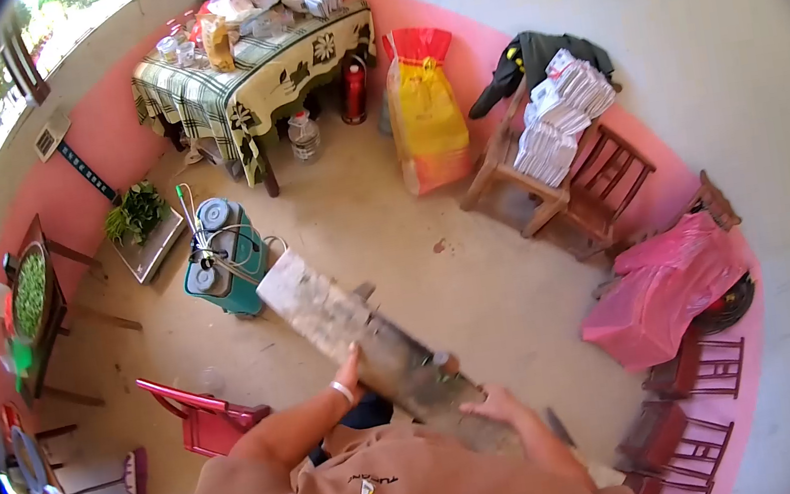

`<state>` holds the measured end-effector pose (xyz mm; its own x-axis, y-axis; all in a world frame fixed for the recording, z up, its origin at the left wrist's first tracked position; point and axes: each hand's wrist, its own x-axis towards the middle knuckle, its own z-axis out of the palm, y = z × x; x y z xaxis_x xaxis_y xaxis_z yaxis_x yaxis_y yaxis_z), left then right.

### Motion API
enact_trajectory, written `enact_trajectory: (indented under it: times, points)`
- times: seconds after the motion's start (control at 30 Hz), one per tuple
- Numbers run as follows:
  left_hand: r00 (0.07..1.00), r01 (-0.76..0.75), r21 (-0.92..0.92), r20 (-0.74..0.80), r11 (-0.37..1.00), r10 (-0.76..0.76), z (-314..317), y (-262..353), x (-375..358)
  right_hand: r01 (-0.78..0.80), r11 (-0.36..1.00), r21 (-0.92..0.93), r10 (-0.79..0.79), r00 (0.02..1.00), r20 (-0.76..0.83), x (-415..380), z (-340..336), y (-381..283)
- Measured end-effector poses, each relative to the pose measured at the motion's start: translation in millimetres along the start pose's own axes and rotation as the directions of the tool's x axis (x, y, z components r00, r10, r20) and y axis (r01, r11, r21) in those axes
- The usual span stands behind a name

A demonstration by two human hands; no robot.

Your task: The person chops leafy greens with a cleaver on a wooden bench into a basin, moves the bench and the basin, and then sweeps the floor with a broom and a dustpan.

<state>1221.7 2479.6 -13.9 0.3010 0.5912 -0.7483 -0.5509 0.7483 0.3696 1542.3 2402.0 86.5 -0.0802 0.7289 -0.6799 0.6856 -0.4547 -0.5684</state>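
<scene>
A long, weathered wooden board (385, 354) slants across in front of my body, its far end up toward the left. Short stubs stick out along its right edge, and its near end is partly hidden by my right arm. My left hand (348, 373), with a white band at the wrist, is closed on the board's left edge near the middle. Lower down, my right hand (496, 405) grips the board's right side, fingers bent over it. A teal backpack sprayer (233, 255) stands on the floor just beyond the board's far end.
A red chair (207, 420) is close on my left. Ahead are a cloth-covered table (259, 69), a yellow and red sack (429, 116) and leafy greens (140, 212). On the right stand wooden chairs (612, 176), stacked papers (564, 117) and a pink plastic cover (668, 284).
</scene>
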Motion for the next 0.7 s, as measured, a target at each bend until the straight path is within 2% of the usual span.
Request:
enact_trajectory:
  times: [0.07, 0.23, 0.3, 0.37, 0.4, 0.47, 0.5, 0.57, 0.63, 0.7]
  points:
    - [0.997, 0.048, 0.061, -0.063, 0.997, -0.044, 58, 51, 24, -0.068, 0.998, 0.000, 0.068, 0.998, 0.009, 28, -63, -39]
    - [0.992, 0.019, 0.100, -0.127, 0.995, -0.006, 146, 125, 156, 0.001, 0.999, -0.035, 0.001, 0.999, 0.040, 171, -180, -33]
    - [0.986, 0.004, 0.092, -0.169, 0.996, 0.012, 166, 140, 224, 0.045, 0.995, -0.083, -0.045, 0.999, 0.009, 243, -214, -16]
    - [0.978, 0.039, 0.092, -0.209, 0.995, -0.019, 187, 157, 284, -0.013, 1.000, -0.001, 0.013, 0.995, 0.097, 308, -256, -20]
    - [0.969, 0.014, 0.052, -0.248, 0.999, -0.001, 198, 159, 315, 0.014, 0.999, -0.029, -0.010, 0.989, 0.145, 344, -272, -8]
    - [0.951, 0.045, 0.089, -0.307, 0.995, -0.015, 214, 178, 378, 0.131, 0.991, -0.036, -0.129, 0.991, 0.043, 425, -296, 18]
    - [0.938, 0.056, 0.086, -0.346, 0.995, -0.023, 222, 190, 404, 0.131, 0.991, -0.016, -0.129, 0.988, 0.079, 459, -306, 15]
    - [0.891, -0.044, 0.116, -0.444, 0.992, 0.091, 238, 190, 449, 0.017, 0.994, -0.109, -0.008, 0.997, 0.081, 504, -332, 19]
    - [0.884, 0.006, 0.082, -0.466, 0.997, 0.033, 242, 195, 498, -0.029, 0.989, -0.148, 0.055, 0.983, 0.174, 550, -359, 18]
    - [0.884, 0.075, 0.109, -0.467, 0.991, -0.015, 239, 198, 543, -0.008, 0.976, -0.220, 0.038, 0.991, 0.131, 593, -371, 25]
